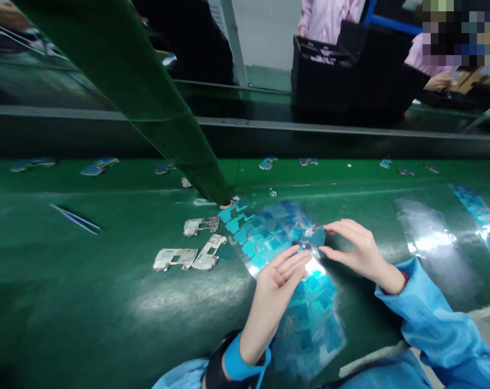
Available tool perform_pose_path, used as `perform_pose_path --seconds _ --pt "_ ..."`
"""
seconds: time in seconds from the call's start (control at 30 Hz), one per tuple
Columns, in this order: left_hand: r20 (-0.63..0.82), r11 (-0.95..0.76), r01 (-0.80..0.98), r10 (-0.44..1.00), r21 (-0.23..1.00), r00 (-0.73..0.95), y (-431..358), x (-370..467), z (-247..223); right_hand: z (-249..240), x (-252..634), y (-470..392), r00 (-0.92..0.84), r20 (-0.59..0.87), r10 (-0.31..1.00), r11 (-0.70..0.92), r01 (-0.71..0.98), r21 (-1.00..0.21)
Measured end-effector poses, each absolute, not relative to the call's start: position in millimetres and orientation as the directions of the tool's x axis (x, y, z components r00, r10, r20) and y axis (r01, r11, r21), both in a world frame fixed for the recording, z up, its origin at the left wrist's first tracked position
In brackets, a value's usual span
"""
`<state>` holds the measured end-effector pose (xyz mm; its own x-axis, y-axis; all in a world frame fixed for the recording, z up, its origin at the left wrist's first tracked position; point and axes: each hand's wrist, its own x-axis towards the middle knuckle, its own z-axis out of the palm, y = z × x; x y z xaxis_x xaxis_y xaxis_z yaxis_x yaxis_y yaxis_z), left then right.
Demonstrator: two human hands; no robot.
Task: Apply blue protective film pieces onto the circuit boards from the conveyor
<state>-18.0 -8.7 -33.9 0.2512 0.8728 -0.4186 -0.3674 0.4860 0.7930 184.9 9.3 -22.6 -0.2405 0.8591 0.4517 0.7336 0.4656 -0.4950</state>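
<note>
My right hand (356, 248) pinches the right edge of a small circuit board (317, 236) with a blue face, raised over the sheet. My left hand (283, 275) is at the board's lower edge, thumb and index finger close together at the tips. Whatever lies between those fingertips is too small to make out. Under both hands, a clear sheet of blue film stickers (264, 221) spreads over the green table, with glare on it. To its left lie several bare circuit boards, among them a silvery one (175, 259).
Tweezers (76, 219) lie at the left. A green post (180, 124) slants down to the table by the sheet. Blue-faced boards (100, 166) are spaced along the back strip. At right lie a clear sheet (427, 227) and a blue sticker strip (477, 216). People stand across, near black bins (350, 81).
</note>
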Motion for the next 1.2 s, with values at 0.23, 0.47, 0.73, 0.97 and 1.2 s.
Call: perform_pose_path --seconds 0.23,0.47,0.73,0.97,1.2 --pt "-0.303 0.331 -0.386 0.944 0.861 0.134 5.7 -28.9 -37.4 -19.3 261.3 125.8 0.122 0.335 0.934 0.017 0.924 -0.383" --pt "-0.224 0.167 -0.456 0.972 0.874 -0.074 21.3 -45.0 -31.8 -23.4 249.2 144.8 0.047 0.313 0.949 0.065 0.938 -0.340" --pt "-0.207 0.093 -0.408 0.947 0.908 -0.245 36.0 -57.4 -33.5 -47.3 152.6 23.2 -0.714 0.015 0.700 0.643 0.622 -0.447" --pt "-0.167 0.155 -0.113 0.980 0.982 -0.110 31.9 -54.0 -35.5 -46.9 167.6 25.4 -0.511 0.200 0.836 0.509 0.588 -0.628" --pt "-0.297 0.317 -0.070 0.931 0.946 0.211 20.5 -41.7 -28.9 -28.4 167.2 34.5 -0.485 0.227 0.844 0.507 0.588 -0.630"
